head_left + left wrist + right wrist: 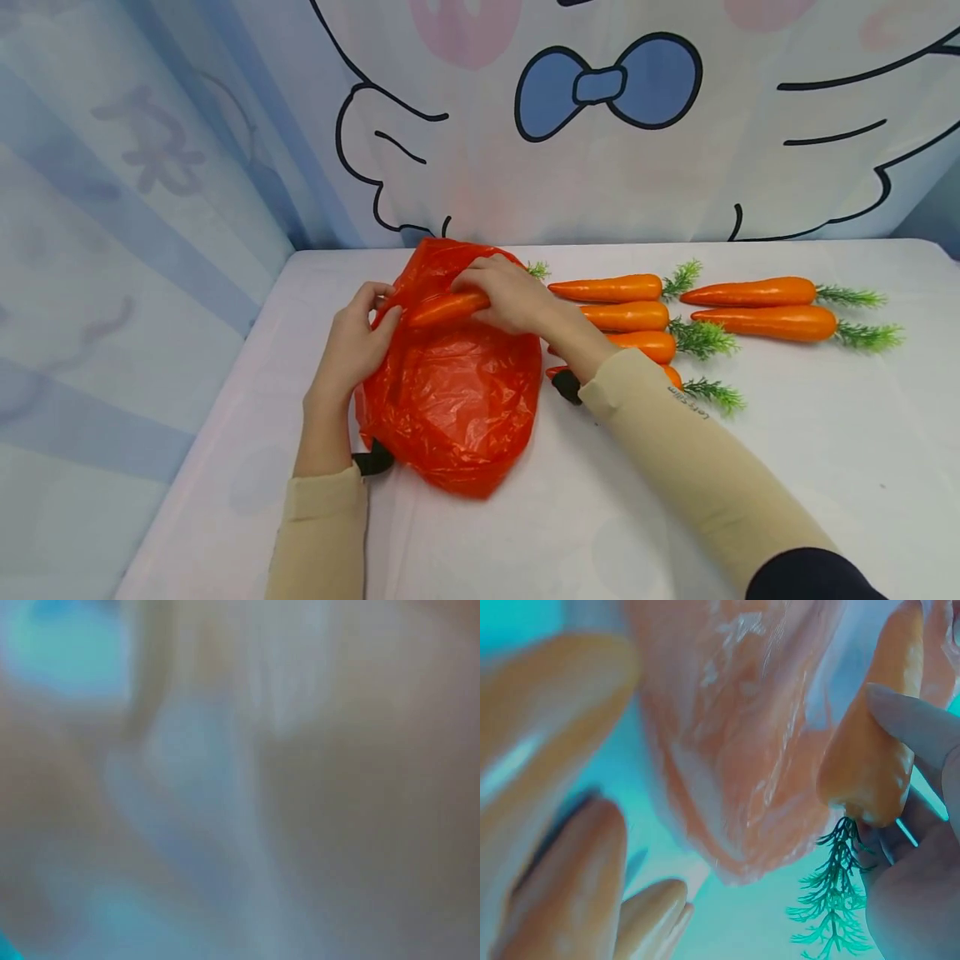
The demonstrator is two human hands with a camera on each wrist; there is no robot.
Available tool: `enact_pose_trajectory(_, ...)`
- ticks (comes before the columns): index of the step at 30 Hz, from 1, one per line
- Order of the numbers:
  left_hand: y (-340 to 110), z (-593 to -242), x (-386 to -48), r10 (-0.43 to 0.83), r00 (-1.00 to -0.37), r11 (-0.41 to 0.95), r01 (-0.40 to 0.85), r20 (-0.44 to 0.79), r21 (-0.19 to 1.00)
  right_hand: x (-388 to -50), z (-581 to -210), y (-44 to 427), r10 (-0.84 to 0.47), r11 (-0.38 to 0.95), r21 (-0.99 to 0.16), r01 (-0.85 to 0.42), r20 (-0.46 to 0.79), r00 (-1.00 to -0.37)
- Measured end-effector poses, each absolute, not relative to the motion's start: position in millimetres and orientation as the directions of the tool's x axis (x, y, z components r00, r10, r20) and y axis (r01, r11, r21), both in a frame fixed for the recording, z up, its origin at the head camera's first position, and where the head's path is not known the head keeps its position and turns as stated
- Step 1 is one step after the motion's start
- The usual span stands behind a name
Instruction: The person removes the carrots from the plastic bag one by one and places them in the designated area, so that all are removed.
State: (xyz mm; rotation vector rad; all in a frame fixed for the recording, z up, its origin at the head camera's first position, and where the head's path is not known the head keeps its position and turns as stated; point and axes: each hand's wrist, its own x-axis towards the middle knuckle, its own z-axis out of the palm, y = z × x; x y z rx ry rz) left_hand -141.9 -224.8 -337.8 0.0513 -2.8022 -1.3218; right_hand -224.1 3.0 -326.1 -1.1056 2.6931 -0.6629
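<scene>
A crumpled red plastic bag (465,400) lies on the white table. At its upper left, my left hand (352,346) grips the bag's edge between thumb and fingers. My right hand (506,292) holds an orange carrot (442,310), its tapered end pointing left over the bag's upper part. In the right wrist view, the thumb of the right hand (922,840) presses along the carrot (877,750), and the feathery green top (836,900) hangs from its thick end. The bag (735,750) is beside it there. Everything in the left wrist view is too blurred to make out.
Right of the bag, several carrots (607,288) with green tops lie in a column, partly hidden by the right arm. Two more carrots (765,322) lie farther right. A printed curtain (607,183) hangs behind the table (570,517).
</scene>
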Motion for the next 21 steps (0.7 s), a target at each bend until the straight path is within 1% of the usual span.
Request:
enact_pose_trajectory(8, -226.0, -337.6, -141.9, -0.051, -0.998, 0.638, -0.014, 0.023, 0.77, -220.4, -320.9, 25.6, -0.708, 0.599, -0.475, -0.645, 0.062, -0.704)
enact_pose_trajectory(16, -225.7, -337.6, -142.2, -0.052, -0.998, 0.635, -0.018, 0.019, 0.772, -214.3, -317.9, 48.2, -0.687, 0.611, -0.49, -0.622, 0.063, -0.724)
enact_pose_trajectory(21, -225.5, -337.7, -142.4, -0.051, -0.999, 0.634, -0.019, 0.017, 0.773, -209.5, -314.6, 62.0, -0.661, 0.646, -0.481, -0.592, 0.034, -0.749)
